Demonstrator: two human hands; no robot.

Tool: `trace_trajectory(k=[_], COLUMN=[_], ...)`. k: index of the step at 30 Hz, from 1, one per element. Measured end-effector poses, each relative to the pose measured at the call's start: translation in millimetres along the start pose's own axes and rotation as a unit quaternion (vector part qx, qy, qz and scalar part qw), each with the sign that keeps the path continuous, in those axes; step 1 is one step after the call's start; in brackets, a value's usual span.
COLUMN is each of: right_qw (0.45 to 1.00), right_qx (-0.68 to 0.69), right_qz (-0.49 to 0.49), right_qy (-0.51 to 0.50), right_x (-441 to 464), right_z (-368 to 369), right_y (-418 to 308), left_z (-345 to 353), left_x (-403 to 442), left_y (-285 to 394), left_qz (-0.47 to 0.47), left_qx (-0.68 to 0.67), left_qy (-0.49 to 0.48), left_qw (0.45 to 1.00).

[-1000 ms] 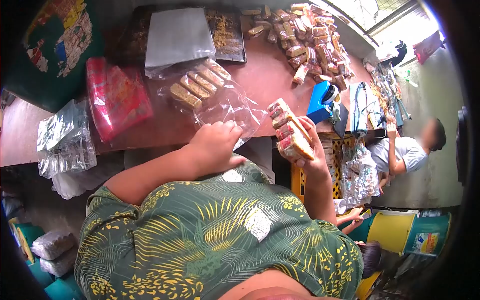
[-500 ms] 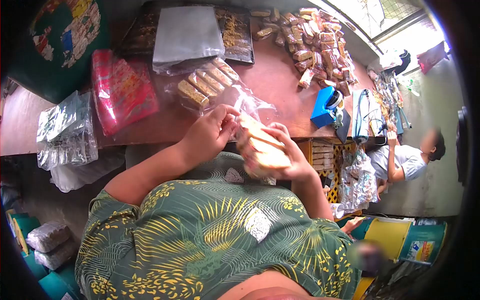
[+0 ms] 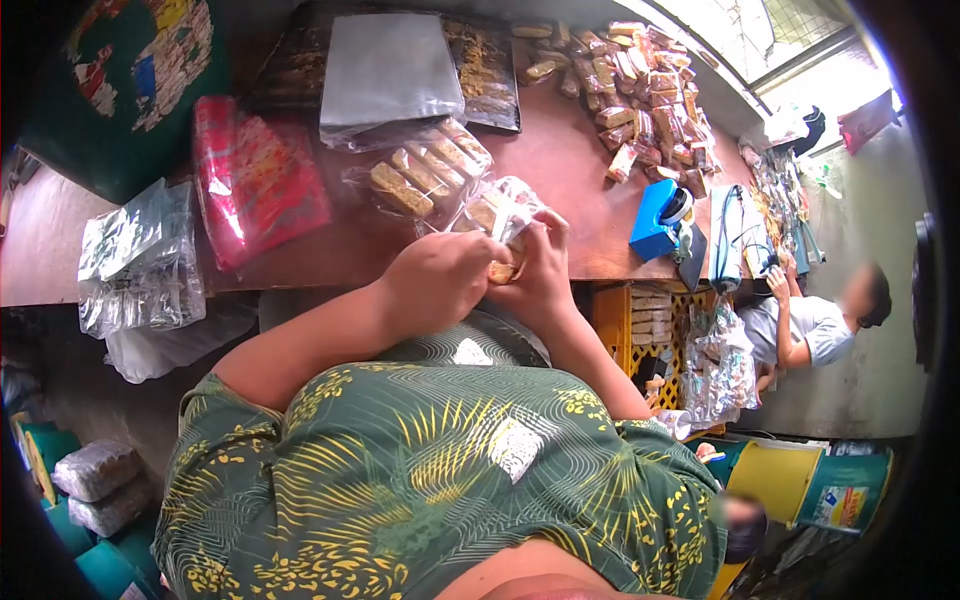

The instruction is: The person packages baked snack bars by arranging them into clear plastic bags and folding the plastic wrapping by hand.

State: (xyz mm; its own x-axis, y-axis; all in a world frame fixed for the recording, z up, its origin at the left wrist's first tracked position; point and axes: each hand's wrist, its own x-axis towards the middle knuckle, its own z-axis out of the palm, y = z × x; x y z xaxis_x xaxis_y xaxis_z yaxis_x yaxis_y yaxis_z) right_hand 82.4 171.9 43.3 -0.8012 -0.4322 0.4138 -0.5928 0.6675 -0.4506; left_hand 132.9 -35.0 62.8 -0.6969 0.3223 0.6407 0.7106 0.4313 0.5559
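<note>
Close together at the table's front edge, my two hands hold a clear plastic bag of toasted bread slices (image 3: 488, 212). My left hand (image 3: 445, 278) is closed, its fingers pinching the bag from the left. My right hand (image 3: 540, 268) wraps the bag from the right, thumb and fingers bent around it. Part of the slices is hidden behind the fingers. Just beyond lies another clear bag of slices (image 3: 428, 172), flat on the table with several slices side by side. A stack of clear plastic bags (image 3: 392, 75) rests behind it on a dark baking tray (image 3: 487, 85).
A heap of wrapped slices (image 3: 655, 100) covers the back right of the table (image 3: 560, 150). Red plastic packs (image 3: 260, 185) and clear bags (image 3: 140, 260) lie left, beside a green drum (image 3: 120, 100). A blue box (image 3: 655, 220) stands right; another person (image 3: 800, 325) sits beyond.
My hands have drawn together, and the bag of slices has moved up and left, turned over between them. My right hand has shifted left and my left hand now grips the bag.
</note>
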Motion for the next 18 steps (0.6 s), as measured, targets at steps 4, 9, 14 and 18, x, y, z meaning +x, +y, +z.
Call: trace_trajectory(k=[4,9,14,18], right_qw=[0.991,0.705,0.988,0.939], right_qx=[0.130,0.648,0.134,0.321], right_qz=[-0.013,0.284,0.030,0.117], right_qy=[-0.032,-0.035,-0.074,-0.031], right_x=[7.7,21.3,4.2,-2.7], right_z=[19.9,17.7,29.2,74.5], right_y=[7.6,23.1,34.3,62.8], left_z=[26.5,34.1,26.3,35.1], left_x=[26.8,25.2,35.7,15.6], left_y=[-7.6,4.1,1.4,5.7], left_qz=[0.009,0.043,0.002,-0.031], left_qx=[-0.063,-0.107,-0.114,-0.128], left_qy=[0.010,-0.043,0.004,-0.030], left_qw=[0.998,0.992,0.994,0.991])
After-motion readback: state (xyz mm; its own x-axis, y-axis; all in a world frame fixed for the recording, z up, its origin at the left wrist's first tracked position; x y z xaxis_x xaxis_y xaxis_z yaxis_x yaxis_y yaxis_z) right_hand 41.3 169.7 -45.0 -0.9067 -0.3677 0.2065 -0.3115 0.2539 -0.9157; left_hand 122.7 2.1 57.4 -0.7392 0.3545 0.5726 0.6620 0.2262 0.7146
